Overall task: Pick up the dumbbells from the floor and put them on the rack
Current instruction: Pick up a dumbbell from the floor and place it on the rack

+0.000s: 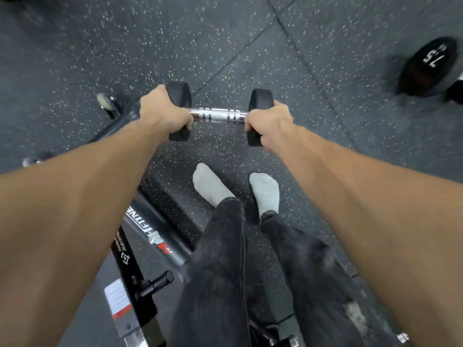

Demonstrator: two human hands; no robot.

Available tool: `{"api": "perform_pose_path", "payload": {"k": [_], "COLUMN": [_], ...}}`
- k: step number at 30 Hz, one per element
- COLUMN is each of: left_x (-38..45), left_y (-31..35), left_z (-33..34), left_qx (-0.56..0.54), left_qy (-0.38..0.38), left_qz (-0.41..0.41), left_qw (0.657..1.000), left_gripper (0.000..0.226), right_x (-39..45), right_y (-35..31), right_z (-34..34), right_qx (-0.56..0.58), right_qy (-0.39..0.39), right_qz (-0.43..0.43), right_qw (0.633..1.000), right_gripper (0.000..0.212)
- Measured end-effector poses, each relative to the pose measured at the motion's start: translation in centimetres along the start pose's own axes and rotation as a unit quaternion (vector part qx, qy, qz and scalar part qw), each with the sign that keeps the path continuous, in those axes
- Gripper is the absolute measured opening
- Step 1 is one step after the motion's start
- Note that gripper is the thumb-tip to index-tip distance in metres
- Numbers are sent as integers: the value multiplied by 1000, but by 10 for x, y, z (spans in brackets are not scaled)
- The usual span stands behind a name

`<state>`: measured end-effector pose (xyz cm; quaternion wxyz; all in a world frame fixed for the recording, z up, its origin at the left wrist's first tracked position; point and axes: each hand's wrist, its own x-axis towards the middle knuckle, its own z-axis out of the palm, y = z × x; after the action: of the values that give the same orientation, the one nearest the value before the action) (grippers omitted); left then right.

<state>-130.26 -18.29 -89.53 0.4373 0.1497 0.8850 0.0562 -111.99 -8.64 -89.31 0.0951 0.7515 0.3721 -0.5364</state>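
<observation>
Nearest to us, at 6 o'clock, we see dark trousers [220, 284] and two grey socks [211, 186] standing on the speckled rubber floor [250, 46]. At 7 o'clock lies a black metal frame [152, 236] with white lettering. Farther out, just above centre, we see the dumbbell [217, 114] held level and crosswise, its chrome handle bare between the black heads. The left hand [164, 112] grips the 9 o'clock head, fingers [188, 123] curled over its inner edge; the right hand [269, 121] grasps the 3 o'clock head likewise. At 2 o'clock, well apart, a second dumbbell [428, 67] marked 7.5 rests on the floor, blurred.
</observation>
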Motion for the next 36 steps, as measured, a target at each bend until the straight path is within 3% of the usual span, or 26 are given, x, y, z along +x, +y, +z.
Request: {"api": "perform_pose_path", "payload": {"k": [5,10,17,21,25,29,33,36], "left_x": [-83,-185,-338,-444,-565,-697,-831,-929], "left_y": [73,153,279,367,451,517,558,576], "left_z": [-54,-104,-157,-165,-146,-111,-65,-32], "left_qx": [2,35,104,179,183,156,126,121], "left_qy": [23,8,8,27,24,6,-6,-37], "left_qz": [38,83,234,370,478,573,673,730], "left_qw": [999,996,967,911,859,805,729,672], "left_gripper": [60,74,61,52,48,46,45,43], "right_x": [-76,-180,-300,-366,-426,-497,-571,-625], "right_y": [-36,-69,-57,-33,-2,50,121,182], "right_z": [-84,-183,-325,-415,-529,-647,-742,-801], "right_qx": [28,42,240,334,398,447,471,480], "right_qy": [14,54,114,177,257,334,435,500], "right_qz": [-15,-63,-52,-87,-130,-175,-198,-207], "right_qw": [999,996,963,922,871,811,742,691], "right_gripper": [39,44,38,30,30,46,46,66]}}
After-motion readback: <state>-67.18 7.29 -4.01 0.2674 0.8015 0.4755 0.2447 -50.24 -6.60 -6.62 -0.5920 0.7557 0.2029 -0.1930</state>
